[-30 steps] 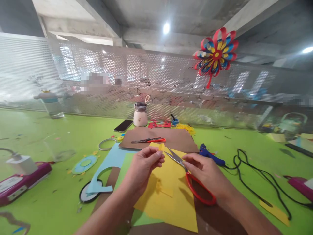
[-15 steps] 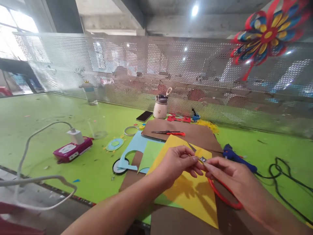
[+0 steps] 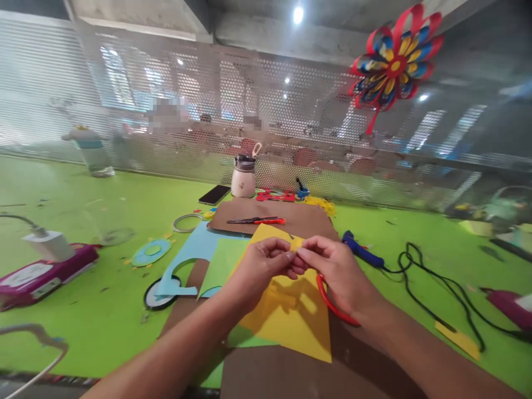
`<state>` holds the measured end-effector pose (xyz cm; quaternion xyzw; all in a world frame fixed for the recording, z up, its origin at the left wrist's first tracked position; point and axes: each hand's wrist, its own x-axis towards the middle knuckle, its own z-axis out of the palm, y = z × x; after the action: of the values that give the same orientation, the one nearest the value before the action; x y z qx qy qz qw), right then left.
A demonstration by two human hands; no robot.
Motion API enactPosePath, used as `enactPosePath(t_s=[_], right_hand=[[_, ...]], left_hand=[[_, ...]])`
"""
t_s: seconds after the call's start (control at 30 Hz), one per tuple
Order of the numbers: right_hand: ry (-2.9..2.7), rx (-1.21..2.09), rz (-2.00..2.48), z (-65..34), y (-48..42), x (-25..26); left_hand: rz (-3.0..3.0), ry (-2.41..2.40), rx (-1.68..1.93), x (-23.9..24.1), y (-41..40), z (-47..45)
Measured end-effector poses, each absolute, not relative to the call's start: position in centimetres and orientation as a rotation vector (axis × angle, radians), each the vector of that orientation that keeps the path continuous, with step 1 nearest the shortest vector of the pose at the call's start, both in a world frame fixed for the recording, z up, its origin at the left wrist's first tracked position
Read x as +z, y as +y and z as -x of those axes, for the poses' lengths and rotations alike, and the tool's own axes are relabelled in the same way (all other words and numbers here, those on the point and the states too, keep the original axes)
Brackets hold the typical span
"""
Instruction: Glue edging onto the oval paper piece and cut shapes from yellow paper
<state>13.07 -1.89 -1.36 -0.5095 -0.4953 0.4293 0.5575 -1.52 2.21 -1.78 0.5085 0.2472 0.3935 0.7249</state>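
Note:
My left hand point(image 3: 268, 260) and my right hand point(image 3: 332, 263) meet above a yellow paper sheet point(image 3: 303, 332). Their fingertips pinch a small yellow paper piece point(image 3: 296, 244) between them. A pair of scissors with a red handle point(image 3: 332, 305) shows under my right hand; its middle is hidden, and I cannot tell whether that hand also supports it. Beneath the yellow sheet lie a light green sheet point(image 3: 224, 257) and a light blue sheet point(image 3: 189, 249) with a rounded cutout, all on brown cardboard point(image 3: 270, 377).
Farther back, other scissors point(image 3: 266, 220) lie on brown board, near a phone point(image 3: 214, 194) and a white bottle point(image 3: 244, 180). A blue glue gun point(image 3: 361, 249) trails its black cord at right. At left are a purple power strip point(image 3: 54, 274) and a tape ring point(image 3: 187, 223). A paper flower point(image 3: 394, 66) hangs above.
The view has turned right, so things sit farther left. My right fingertips have come up to the small yellow piece beside my left ones. The scissors' pivot is now covered.

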Motion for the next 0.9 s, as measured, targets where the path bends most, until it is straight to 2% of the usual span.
enactPosePath(t_s=[0.9], right_hand=[[-1.107, 1.182, 1.014, -14.7, -1.6, -1.7]], left_hand=[[-1.222, 0.612, 0.731, -1.7, 2.5, 1.6]])
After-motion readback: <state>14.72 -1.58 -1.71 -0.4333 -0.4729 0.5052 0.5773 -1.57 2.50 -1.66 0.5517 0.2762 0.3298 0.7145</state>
